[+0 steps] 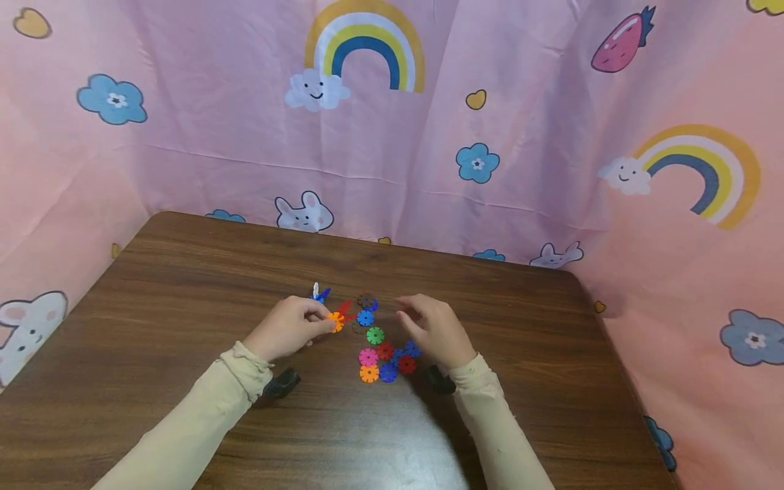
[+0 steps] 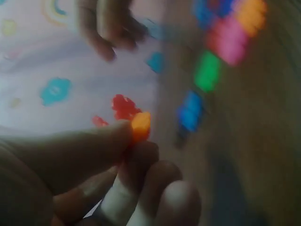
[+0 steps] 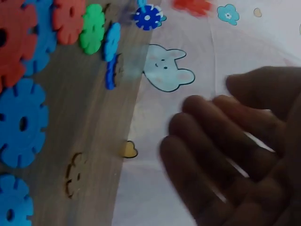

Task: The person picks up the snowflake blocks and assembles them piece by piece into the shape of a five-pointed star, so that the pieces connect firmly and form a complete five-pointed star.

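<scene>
Thumb and fingers of my left hand (image 1: 288,328) pinch an orange notched disc (image 1: 335,322), held above the table. Red notched discs (image 2: 124,107) are joined to it, standing at angles. My right hand (image 1: 437,330) hovers to the right of the loose pieces, fingers loosely bent, holding nothing. Between the hands lie a light blue disc (image 1: 365,318), a green disc (image 1: 376,335), a pink disc (image 1: 368,357), a loose orange disc (image 1: 369,373) and several red and blue ones. A blue-and-white joined piece (image 1: 317,295) stands just beyond the left hand.
Brown discs (image 1: 367,300), close to the tabletop in colour, lie among the far pieces. The wood-grain table (image 1: 202,286) meets a pink patterned curtain (image 1: 392,150) at its back edge. A black device (image 1: 283,384) sits beneath the left wrist, another (image 1: 441,380) beneath the right.
</scene>
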### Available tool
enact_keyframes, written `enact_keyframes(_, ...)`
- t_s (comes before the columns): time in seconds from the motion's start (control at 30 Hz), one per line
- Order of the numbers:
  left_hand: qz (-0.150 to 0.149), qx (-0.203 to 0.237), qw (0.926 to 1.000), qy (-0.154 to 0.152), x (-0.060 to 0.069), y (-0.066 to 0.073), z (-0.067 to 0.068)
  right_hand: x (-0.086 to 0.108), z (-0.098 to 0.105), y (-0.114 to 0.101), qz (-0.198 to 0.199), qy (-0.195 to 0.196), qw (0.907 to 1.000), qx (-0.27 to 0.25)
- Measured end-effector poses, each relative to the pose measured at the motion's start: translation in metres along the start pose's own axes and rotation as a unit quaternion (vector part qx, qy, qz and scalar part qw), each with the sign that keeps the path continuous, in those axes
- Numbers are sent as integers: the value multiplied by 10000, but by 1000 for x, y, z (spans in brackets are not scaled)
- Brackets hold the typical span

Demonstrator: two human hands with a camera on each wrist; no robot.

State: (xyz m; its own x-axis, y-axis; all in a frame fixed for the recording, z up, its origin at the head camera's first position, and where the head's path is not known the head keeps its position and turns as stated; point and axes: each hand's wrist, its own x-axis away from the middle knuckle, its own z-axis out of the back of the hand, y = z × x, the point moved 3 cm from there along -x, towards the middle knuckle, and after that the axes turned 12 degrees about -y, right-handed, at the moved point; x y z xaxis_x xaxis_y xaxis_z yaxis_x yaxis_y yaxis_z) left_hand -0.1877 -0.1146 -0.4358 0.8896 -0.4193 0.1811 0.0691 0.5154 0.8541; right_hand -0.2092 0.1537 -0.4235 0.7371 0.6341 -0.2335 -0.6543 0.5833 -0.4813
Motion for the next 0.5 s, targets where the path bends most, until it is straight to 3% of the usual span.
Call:
enact_keyframes(0.23, 462, 4, 9988, 136, -7, -35, 5, 2, -5, 14, -598, -493, 9968, 201)
enact_keyframes(0.5, 691, -104, 9976, 33, -14, -42, 9, 4, -5, 25, -874, -663, 9939, 109)
